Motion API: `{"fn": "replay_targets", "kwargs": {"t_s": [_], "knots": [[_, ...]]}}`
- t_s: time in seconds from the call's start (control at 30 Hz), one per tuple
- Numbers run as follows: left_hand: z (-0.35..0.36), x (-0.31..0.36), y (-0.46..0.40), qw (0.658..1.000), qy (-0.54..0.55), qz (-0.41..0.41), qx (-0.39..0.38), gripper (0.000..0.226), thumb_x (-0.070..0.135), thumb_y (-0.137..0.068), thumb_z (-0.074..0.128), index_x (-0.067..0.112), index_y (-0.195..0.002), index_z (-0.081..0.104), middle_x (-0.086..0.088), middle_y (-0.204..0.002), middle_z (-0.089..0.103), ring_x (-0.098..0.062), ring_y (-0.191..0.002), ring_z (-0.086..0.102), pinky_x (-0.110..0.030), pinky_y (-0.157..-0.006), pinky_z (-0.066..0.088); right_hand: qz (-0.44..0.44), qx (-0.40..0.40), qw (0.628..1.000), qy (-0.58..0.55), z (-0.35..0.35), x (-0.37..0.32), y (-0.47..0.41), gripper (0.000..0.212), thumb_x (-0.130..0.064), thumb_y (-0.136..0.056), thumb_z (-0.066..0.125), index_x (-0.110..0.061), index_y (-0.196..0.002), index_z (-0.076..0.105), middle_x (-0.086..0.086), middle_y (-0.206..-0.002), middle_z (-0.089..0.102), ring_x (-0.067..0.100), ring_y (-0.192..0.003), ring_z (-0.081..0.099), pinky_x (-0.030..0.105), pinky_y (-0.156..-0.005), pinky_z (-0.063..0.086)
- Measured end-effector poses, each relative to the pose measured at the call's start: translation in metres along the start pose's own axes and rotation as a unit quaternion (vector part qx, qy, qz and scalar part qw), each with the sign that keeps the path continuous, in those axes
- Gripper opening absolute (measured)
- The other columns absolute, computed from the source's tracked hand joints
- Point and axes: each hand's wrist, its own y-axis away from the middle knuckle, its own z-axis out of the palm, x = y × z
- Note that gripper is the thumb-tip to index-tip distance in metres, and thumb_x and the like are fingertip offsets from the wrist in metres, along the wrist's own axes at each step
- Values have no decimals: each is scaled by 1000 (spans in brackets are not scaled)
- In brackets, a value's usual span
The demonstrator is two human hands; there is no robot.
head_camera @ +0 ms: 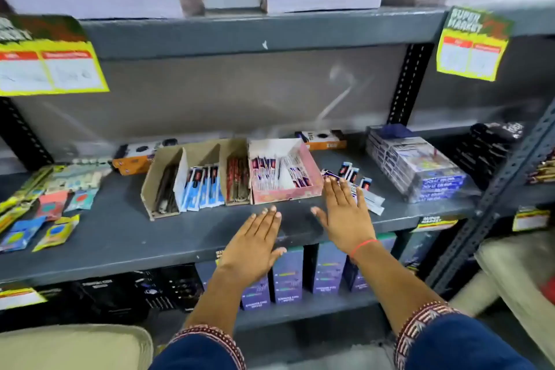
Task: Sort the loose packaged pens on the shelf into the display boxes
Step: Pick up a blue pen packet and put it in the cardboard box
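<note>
A pink display box (312, 173) with packaged pens stands mid-shelf. To its left is a brown cardboard display box (156, 171) with dividers, holding dark pens, blue-and-white packets and red packets. A small pile of loose packaged pens (357, 182) lies on the grey shelf (120, 231) right of the pink box. My right hand (345, 216) is flat and open, fingertips over the near edge of that pile. My left hand (255, 242) hovers open above the shelf's front, just in front of the pink box. Neither hand holds anything.
Stacked wrapped boxes (420, 168) stand to the right of the loose pens. Orange boxes (132, 159) sit behind the display boxes. Colourful small packets (45, 207) cover the shelf's left end. Purple boxes (327, 270) fill the shelf below. Yellow price tags (471, 45) hang from the upper shelf.
</note>
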Motion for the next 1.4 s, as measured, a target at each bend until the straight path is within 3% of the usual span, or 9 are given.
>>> {"fn": "replay_targets", "kwargs": {"t_s": [0.2, 0.5, 0.7, 0.87, 1.0, 1.1, 1.2, 1.3, 1.4], "knots": [[20, -7, -45, 997, 56, 44, -42, 74, 56, -95, 21, 10, -145, -8, -7, -157, -5, -18, -142, -4, -29, -114, -4, 77, -29, 996, 17, 16, 36, -40, 47, -46, -94, 34, -14, -121, 54, 9, -126, 58, 29, -121, 48, 42, -97, 38], [40, -17, -63, 993, 107, 51, -23, 89, 67, -86, 29, 18, -143, -17, 5, -148, -23, -10, -135, -22, -23, -105, -21, 201, -95, 969, -112, 6, 44, -91, 40, -18, -82, 45, -12, -121, 55, 15, -132, 52, 36, -125, 43, 45, -99, 39], [37, -17, -61, 989, 137, 47, 4, 88, 67, -85, 32, 18, -145, -10, 9, -145, -22, -8, -133, -22, -20, -101, -26, 292, -96, 940, -148, 6, 33, -106, 54, -42, -84, 54, -11, -128, 49, 14, -132, 52, 33, -125, 46, 42, -100, 40], [37, -16, -61, 989, 135, 55, -2, 88, 69, -85, 23, 16, -145, -13, 6, -148, -22, -7, -131, -25, -21, -99, -28, 352, -62, 874, -328, 12, 29, -114, 52, -13, -83, 60, -5, -128, 36, 20, -129, 57, 37, -120, 53, 42, -98, 43], [35, -16, -61, 989, 132, 62, 1, 86, 66, -87, 25, 14, -144, -12, -2, -155, -14, -13, -140, -16, -19, -96, -29, 382, -73, 828, -403, 6, 38, -118, 43, -7, -80, 66, 1, -120, 53, 18, -119, 62, 32, -112, 58, 35, -92, 45], [34, -15, -61, 988, 139, 61, 3, 86, 65, -88, 27, 14, -144, -13, -2, -156, -13, -15, -141, -14, -18, -96, -29, 383, -99, 771, -500, -6, 46, -115, 12, -4, -81, 66, -4, -73, 57, 12, -65, 55, 21, -56, 52, 18, -47, 45], [34, -15, -60, 988, 141, 60, 5, 86, 65, -88, 27, 14, -144, -13, -3, -156, -13, -16, -141, -14, -21, -101, -25, 415, -106, 682, -593, -11, 54, -111, 36, -10, -88, 59, -13, -56, 43, -2, -21, 39, 4, -15, 32, 3, -23, 18], [34, -15, -60, 988, 139, 60, 1, 85, 64, -88, 26, 13, -144, -14, -4, -156, -13, -17, -141, -13, -24, -105, -20, 436, -142, 635, -622, -16, 57, -107, 31, -19, -92, 52, -16, -61, 48, -2, -35, 49, 3, -20, 35, 4, -27, 22], [33, -15, -60, 989, 131, 63, -1, 85, 64, -89, 25, 13, -144, -14, -5, -156, -14, -17, -141, -14, -24, -104, -22, 438, -152, 630, -624, -17, 59, -105, 28, -12, -92, 51, -12, -65, 52, 2, -61, 46, 9, -48, 42, 8, -29, 27]]}}
